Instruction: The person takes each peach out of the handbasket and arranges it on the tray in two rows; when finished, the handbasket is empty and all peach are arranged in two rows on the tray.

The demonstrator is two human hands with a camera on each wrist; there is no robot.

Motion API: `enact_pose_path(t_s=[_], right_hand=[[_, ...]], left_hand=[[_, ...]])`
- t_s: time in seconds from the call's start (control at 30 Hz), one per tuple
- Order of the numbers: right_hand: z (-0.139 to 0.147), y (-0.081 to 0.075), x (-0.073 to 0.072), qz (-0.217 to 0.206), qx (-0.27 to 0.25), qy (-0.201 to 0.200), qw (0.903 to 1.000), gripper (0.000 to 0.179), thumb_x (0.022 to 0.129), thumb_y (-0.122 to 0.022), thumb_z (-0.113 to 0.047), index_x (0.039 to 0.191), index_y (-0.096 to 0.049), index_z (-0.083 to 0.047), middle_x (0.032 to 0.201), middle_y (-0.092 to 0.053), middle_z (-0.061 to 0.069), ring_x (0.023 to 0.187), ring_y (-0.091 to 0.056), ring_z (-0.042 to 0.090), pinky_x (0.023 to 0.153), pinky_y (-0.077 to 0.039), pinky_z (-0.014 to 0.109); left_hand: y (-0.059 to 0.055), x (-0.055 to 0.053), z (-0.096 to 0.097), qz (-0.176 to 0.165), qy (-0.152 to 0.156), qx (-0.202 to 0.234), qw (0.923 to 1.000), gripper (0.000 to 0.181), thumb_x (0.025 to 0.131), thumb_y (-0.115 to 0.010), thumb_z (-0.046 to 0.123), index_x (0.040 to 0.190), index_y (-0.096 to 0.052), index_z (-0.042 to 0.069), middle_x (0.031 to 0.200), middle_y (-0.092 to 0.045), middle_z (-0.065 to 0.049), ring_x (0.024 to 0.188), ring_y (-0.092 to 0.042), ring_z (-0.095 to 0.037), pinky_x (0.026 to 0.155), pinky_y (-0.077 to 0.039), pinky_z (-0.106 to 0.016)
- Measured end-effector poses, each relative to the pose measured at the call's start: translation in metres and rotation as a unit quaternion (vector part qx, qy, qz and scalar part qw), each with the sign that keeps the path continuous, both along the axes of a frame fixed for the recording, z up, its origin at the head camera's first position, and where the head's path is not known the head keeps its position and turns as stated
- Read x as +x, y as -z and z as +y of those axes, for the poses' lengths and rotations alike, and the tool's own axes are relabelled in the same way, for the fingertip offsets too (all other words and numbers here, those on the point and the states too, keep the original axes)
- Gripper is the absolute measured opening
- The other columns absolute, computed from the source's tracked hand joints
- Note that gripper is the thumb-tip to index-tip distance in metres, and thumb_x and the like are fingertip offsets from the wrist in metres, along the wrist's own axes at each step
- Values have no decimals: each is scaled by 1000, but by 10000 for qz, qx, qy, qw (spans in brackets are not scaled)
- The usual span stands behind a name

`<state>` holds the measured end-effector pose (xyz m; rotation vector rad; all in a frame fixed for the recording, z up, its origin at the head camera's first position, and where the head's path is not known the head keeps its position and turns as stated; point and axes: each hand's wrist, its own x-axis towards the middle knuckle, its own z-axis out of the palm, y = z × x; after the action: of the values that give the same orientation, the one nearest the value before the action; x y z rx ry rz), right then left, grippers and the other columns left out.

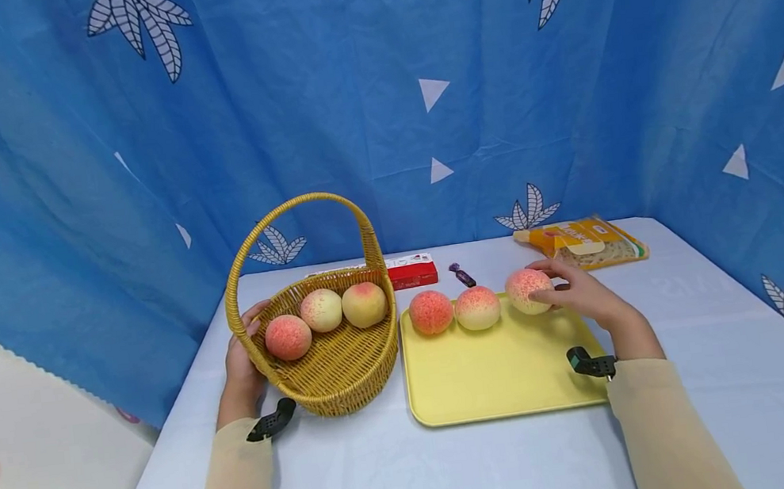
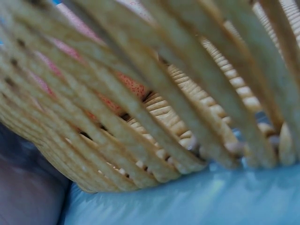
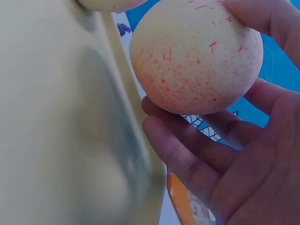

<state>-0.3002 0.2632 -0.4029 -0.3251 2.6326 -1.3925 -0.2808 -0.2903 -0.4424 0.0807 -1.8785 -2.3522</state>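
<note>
My right hand [image 1: 580, 292] holds a pale pink-speckled peach [image 1: 529, 291] between thumb and fingers, over the far right part of a yellow tray [image 1: 502, 376]. In the right wrist view the thumb lies on one side of the peach [image 3: 197, 56], the fingers curl under the other. Two more peaches, one redder [image 1: 431, 312] and one paler [image 1: 478, 308], sit along the tray's far edge. At the left, my left hand [image 1: 241, 364] grips the side of a wicker basket [image 1: 351, 396], its fingers at the rim. Inside the basket are a red peach [image 1: 289, 337], a pale one [image 1: 322, 310] and a yellowish one [image 1: 364, 305].
Behind the basket lies a red and white box [image 1: 412, 272]. A purple wrapped candy [image 1: 463, 275] is beyond the tray, and an orange food packet [image 1: 589, 242] lies at the back right. Blue curtain [image 1: 379, 118] hangs behind the white table [image 1: 459, 468]. The basket's tall handle [image 1: 308, 198] arches upward.
</note>
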Motion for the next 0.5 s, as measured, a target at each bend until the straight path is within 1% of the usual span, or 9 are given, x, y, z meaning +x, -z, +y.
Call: enact_pose_path(t_s=[0.1,0.27,0.37,0.5], right_hand=[[0,4,-1,-39,135,9,9999,68,95,-66,-39,150,-38,-10,147,-41,22,124,-52,42,96,-52,48],[1,10,-2,-165,306,73,9994,71,94,-66,-43,150,-39,-10,149,-42,22,129,-49,44,103,-46,55],[2,14,-3,-186,387,99,9990,72,93,-66,-45,150,-40,-9,146,-46,23,127,-51,42,102,-47,54],[3,16,-3,-160,443,90,9988,70,94,-65,-45,148,-42,-7,140,-52,23,123,-53,36,98,-48,45]], left_hand=[[2,-1,0,9,-7,8,10000,46,108,-33,22,152,-39,10,150,-41,-5,136,-39,-13,103,-38,-16],[11,-7,-4,38,-51,14,10000,46,108,-35,25,151,-40,12,146,-44,-2,134,-41,-12,102,-39,-16],[13,-9,-5,26,-85,-19,10000,46,108,-35,27,152,-41,14,149,-43,-1,135,-40,-11,101,-39,-15],[13,-9,-5,13,-65,-83,9999,47,108,-35,29,152,-41,16,152,-41,-3,136,-40,-12,101,-40,-14]])
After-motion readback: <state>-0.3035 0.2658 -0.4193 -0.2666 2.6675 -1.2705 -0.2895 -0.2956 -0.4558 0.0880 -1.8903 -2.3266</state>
